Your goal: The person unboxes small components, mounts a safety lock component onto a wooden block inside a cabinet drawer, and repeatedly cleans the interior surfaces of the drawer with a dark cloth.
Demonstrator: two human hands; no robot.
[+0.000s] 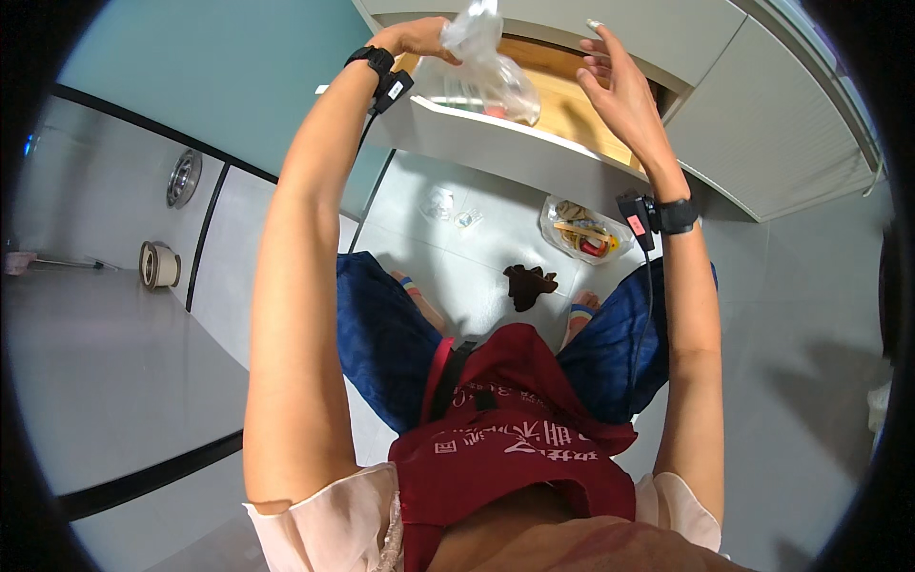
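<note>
My left hand (422,38) grips the top of a clear plastic bag (498,84) over the left part of an open drawer (574,112). Something small and red shows through the bag's lower part; I cannot make out what it is. Above the right part of the drawer, my right hand (615,84) is raised with its fingers apart and nothing in them. The drawer's wooden bottom shows between the two hands, and its pale front panel (510,148) runs across just below them.
On the tiled floor below the drawer stands a clear bag of mixed small items (583,232). A dark brown cloth (527,286) lies between my feet, and crumpled clear plastic (448,205) lies further left. A glass partition (219,86) stands left; a cabinet door (772,119) is at right.
</note>
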